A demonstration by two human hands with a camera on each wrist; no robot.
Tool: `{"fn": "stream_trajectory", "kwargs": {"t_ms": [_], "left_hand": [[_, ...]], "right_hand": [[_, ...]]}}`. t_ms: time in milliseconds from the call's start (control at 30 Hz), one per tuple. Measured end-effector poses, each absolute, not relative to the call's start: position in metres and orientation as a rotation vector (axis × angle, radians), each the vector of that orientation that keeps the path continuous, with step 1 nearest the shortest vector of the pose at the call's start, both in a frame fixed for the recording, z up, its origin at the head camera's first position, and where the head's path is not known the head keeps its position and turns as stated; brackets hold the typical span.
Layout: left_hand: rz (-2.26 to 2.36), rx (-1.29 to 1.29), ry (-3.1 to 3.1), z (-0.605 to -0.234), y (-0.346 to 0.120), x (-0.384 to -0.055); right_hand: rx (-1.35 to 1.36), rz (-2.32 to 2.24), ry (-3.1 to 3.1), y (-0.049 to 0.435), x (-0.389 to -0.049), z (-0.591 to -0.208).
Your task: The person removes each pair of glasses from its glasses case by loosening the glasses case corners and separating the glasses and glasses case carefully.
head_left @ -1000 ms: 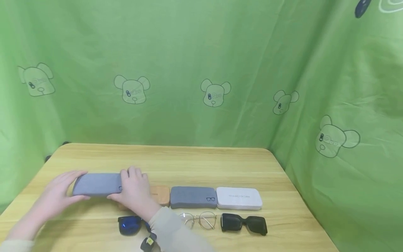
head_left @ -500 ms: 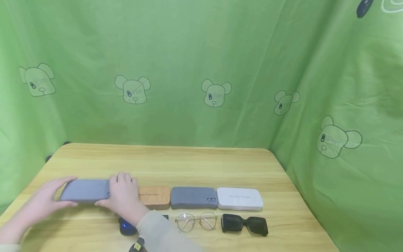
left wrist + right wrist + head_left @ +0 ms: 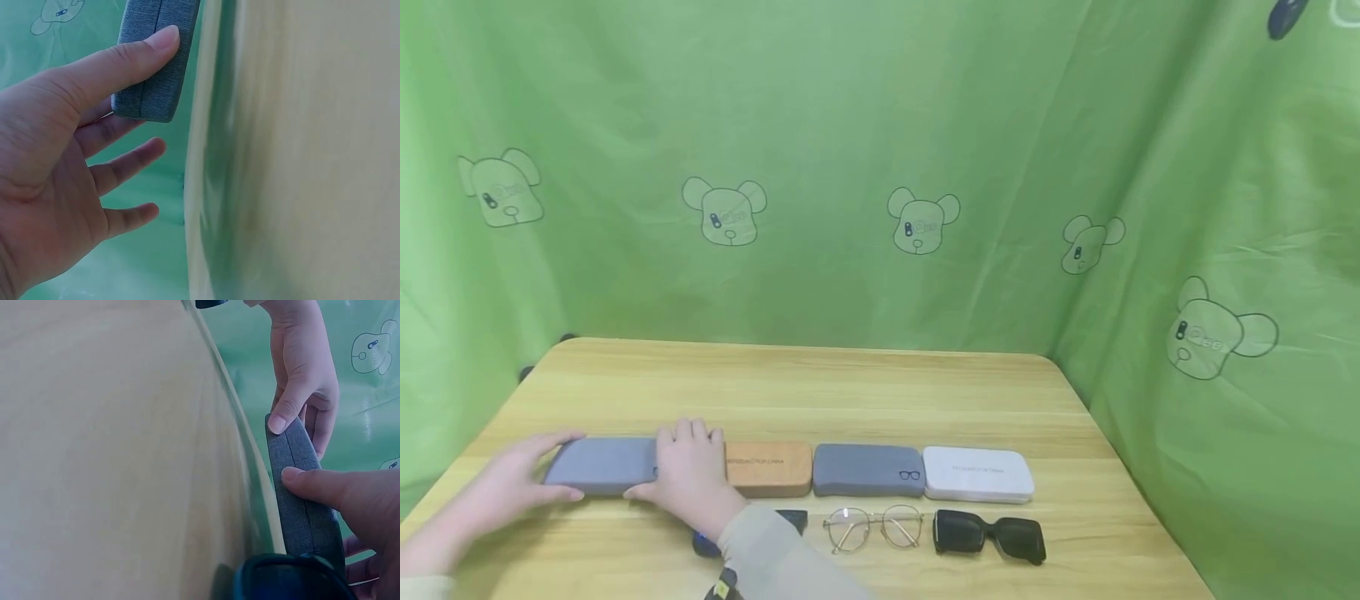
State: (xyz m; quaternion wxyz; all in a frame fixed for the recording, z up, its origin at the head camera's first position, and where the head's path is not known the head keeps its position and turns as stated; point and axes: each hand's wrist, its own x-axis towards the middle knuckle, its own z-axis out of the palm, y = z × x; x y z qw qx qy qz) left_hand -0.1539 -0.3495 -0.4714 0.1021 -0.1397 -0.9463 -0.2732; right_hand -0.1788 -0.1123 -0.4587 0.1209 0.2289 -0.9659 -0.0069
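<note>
My left hand (image 3: 512, 483) and right hand (image 3: 688, 471) grip a grey-blue glasses case (image 3: 606, 467) by its two ends, thumbs on the near side and fingers over the far side. It lies level at the left end of a row of cases, right by a brown wood-look case (image 3: 767, 468). The left wrist view shows my left thumb (image 3: 134, 56) pressed to the case's seamed side, the other fingers behind it or spread loose. Both thumbs are on that side in the right wrist view. My right hand covers part of the case's glasses logo.
Further right stand a second grey case (image 3: 865, 468) and a white case (image 3: 977, 475). In front lie thin gold-framed eyeglasses (image 3: 901, 527) and black sunglasses (image 3: 958, 533). Blue-lensed sunglasses (image 3: 706, 546) are partly hidden under my right forearm. A green curtain (image 3: 820, 208) surrounds the table (image 3: 820, 392).
Both hands have brought the grey-blue case left and down, from in front of the brown case to the row's left end. The brown case is now more exposed.
</note>
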Motion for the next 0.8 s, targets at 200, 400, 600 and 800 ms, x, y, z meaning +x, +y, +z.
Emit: {"fn": "stream_trajectory", "kwargs": {"t_ms": [200,400,600,800], "left_hand": [[-0.858,-0.418,-2.848,-0.473,-0.345,-0.154],[-0.864,-0.395,-2.884,-0.476,-0.344,-0.154],[-0.901,-0.387,-2.901,-0.478,-0.344,-0.154],[-0.917,-0.392,-2.907,-0.483,-0.348,-0.154]], "right_hand": [[0.673,-0.021,-2.825,-0.110,-0.178,-0.464],[0.682,-0.019,-2.838,-0.109,-0.177,-0.466],[0.681,-0.021,-2.862,-0.107,-0.176,-0.464],[0.723,0.000,-2.884,-0.104,-0.176,-0.461]]}}
